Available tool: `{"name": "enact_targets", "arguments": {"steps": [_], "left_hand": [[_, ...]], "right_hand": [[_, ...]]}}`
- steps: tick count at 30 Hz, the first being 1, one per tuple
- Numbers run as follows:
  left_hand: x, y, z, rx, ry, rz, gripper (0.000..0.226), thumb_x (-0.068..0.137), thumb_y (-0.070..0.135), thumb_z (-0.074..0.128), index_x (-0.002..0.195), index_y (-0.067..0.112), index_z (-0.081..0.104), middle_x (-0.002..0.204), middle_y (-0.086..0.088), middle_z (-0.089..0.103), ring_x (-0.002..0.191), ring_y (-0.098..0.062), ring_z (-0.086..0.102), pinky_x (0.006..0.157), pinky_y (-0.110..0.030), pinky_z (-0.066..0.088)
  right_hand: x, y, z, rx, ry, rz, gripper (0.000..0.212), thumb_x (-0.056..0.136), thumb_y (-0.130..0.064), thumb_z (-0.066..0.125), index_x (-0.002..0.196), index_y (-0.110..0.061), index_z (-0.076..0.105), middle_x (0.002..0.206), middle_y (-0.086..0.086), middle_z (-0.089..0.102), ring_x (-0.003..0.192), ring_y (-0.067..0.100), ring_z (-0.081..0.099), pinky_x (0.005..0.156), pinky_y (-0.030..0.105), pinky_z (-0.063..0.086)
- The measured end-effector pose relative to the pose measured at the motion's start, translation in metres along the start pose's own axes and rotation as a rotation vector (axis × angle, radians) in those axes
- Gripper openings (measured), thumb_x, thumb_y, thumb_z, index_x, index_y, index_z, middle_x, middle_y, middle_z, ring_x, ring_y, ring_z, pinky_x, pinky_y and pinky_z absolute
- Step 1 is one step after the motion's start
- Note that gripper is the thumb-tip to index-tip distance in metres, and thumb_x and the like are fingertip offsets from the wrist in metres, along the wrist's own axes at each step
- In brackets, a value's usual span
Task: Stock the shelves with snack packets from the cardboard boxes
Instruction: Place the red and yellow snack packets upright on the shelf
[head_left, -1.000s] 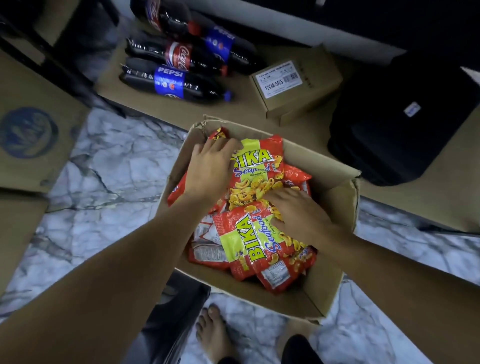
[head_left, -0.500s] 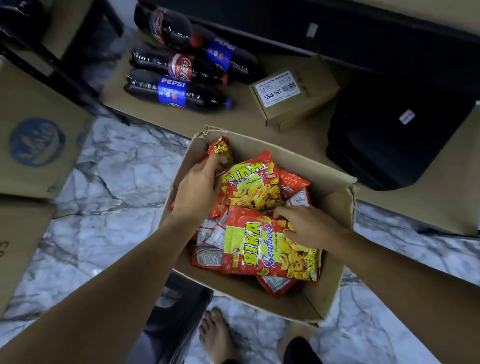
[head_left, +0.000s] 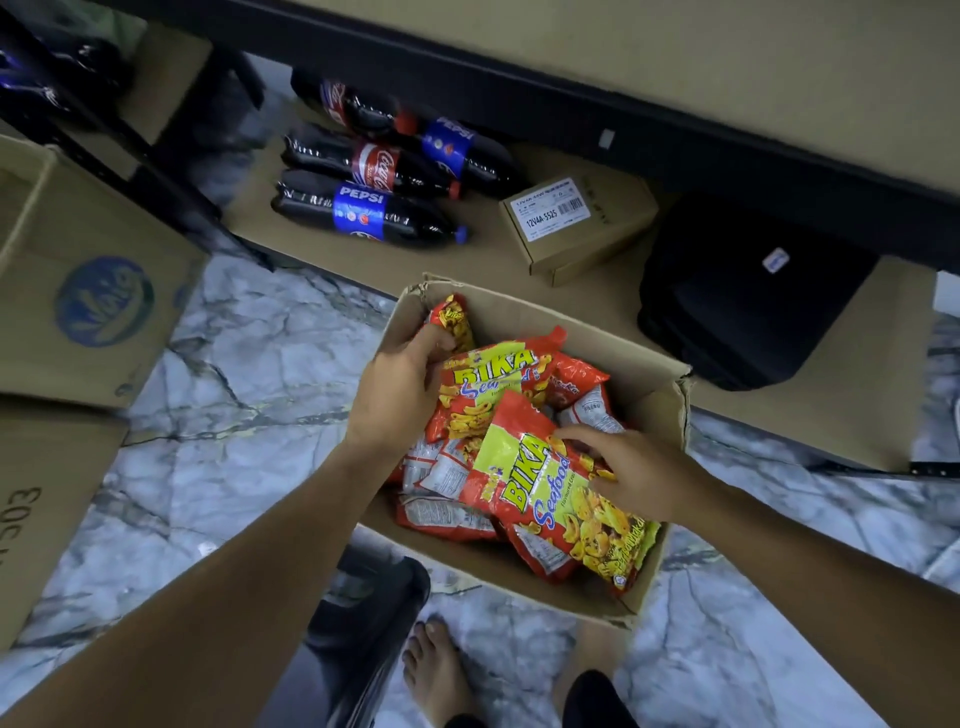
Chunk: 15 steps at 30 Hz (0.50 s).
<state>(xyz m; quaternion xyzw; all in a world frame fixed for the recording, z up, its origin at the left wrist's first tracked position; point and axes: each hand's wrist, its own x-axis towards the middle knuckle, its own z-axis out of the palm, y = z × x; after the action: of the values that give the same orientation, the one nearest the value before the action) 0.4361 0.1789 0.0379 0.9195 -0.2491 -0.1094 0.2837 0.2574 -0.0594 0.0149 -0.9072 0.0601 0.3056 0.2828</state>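
An open cardboard box (head_left: 660, 410) sits on the marble floor, filled with several red and yellow Bika snack packets. My left hand (head_left: 400, 395) grips the left edge of an upper snack packet (head_left: 488, 384) inside the box. My right hand (head_left: 628, 467) pinches the right edge of the nearest snack packet (head_left: 540, 499), which is raised and tilted over the others. Above the box, the lowest shelf board (head_left: 519, 270) of the rack lies close to the floor.
Several cola bottles (head_left: 363, 213) lie on the low shelf, beside a small labelled carton (head_left: 582, 228) and a black bag (head_left: 748, 301). Large cardboard boxes (head_left: 88, 280) stand at the left. My bare foot (head_left: 436, 670) shows below the box, next to a dark object (head_left: 363, 613).
Both hands have drawn their packets up and toward me. The right hand's packet has tilted and come nearer; the view has shifted, showing more of the shelf above.
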Motion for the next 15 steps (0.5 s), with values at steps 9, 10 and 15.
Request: {"name": "enact_targets", "arguments": {"steps": [9, 10, 15], "left_hand": [[-0.051, 0.042, -0.079, -0.008, 0.027, 0.008, 0.023, 0.091, 0.014, 0.066, 0.101, 0.030, 0.054, 0.073, 0.001, 0.067, 0.058, -0.025, 0.062, 0.048, -0.036, 0.049], [-0.057, 0.047, -0.089, -0.010, 0.026, -0.005, 0.023, 0.091, 0.015, 0.066, 0.100, 0.032, 0.052, 0.069, 0.002, 0.065, 0.055, -0.023, 0.060, 0.046, -0.036, 0.048], [-0.081, 0.075, -0.142, -0.138, 0.012, -0.134, 0.020, 0.094, 0.021, 0.061, 0.102, 0.037, 0.053, 0.074, 0.004, 0.069, 0.061, -0.015, 0.065, 0.054, -0.040, 0.054]], "right_hand": [[-0.085, -0.056, -0.028, 0.092, 0.260, 0.187, 0.072, 0.092, -0.025, 0.066, 0.149, -0.046, 0.027, 0.132, -0.012, 0.062, 0.097, 0.014, 0.069, 0.067, 0.026, 0.052], [-0.093, -0.063, -0.033, 0.102, 0.301, 0.207, 0.072, 0.092, -0.025, 0.066, 0.149, -0.045, 0.026, 0.121, -0.010, 0.067, 0.083, 0.013, 0.069, 0.059, 0.026, 0.050], [-0.134, -0.109, -0.069, 0.160, 0.488, 0.323, 0.074, 0.091, -0.028, 0.067, 0.147, -0.046, 0.023, 0.096, -0.002, 0.072, 0.073, 0.018, 0.067, 0.057, 0.035, 0.054]]}}
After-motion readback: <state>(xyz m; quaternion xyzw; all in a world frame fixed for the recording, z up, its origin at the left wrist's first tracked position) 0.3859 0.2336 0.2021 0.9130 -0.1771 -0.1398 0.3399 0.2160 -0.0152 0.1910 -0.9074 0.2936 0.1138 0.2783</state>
